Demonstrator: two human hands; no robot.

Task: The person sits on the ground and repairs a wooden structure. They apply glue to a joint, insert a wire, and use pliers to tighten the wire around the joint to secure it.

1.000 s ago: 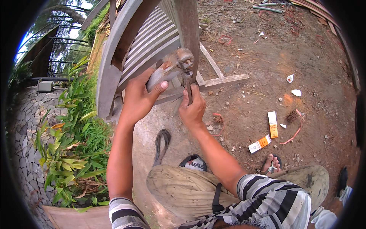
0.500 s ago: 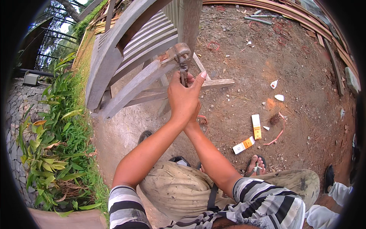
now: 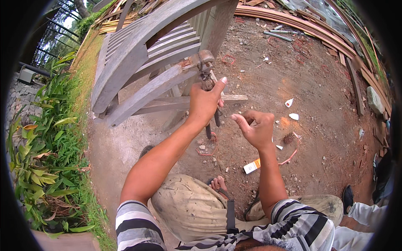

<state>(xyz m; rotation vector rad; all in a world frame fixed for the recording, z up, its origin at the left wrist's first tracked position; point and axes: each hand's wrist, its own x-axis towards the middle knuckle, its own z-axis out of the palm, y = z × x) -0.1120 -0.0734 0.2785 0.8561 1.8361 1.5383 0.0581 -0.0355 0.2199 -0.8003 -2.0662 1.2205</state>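
A weathered grey slatted wooden chair (image 3: 142, 62) stands tilted on the dirt in front of me. A rusty pair of pincers (image 3: 206, 69) bites at the end of the chair's armrest (image 3: 159, 85). My left hand (image 3: 204, 103) is closed around the pincers' handles, whose tips (image 3: 217, 122) stick out below my fist. My right hand (image 3: 256, 127) hovers to the right of the tool, off it, with its fingers curled in and nothing visible in them.
Green plants (image 3: 42, 159) line the left edge. On the ground lie an orange-and-white box (image 3: 252, 166), white scraps (image 3: 294, 116) and a red cord (image 3: 293, 152). Curved timber (image 3: 301, 21) borders the far side. My sandalled foot (image 3: 217, 184) and another person's white sleeve (image 3: 364, 211) are low right.
My right hand has let go of the pincers and drawn back to the right. My left hand moved from the armrest end onto the pincers' handles.
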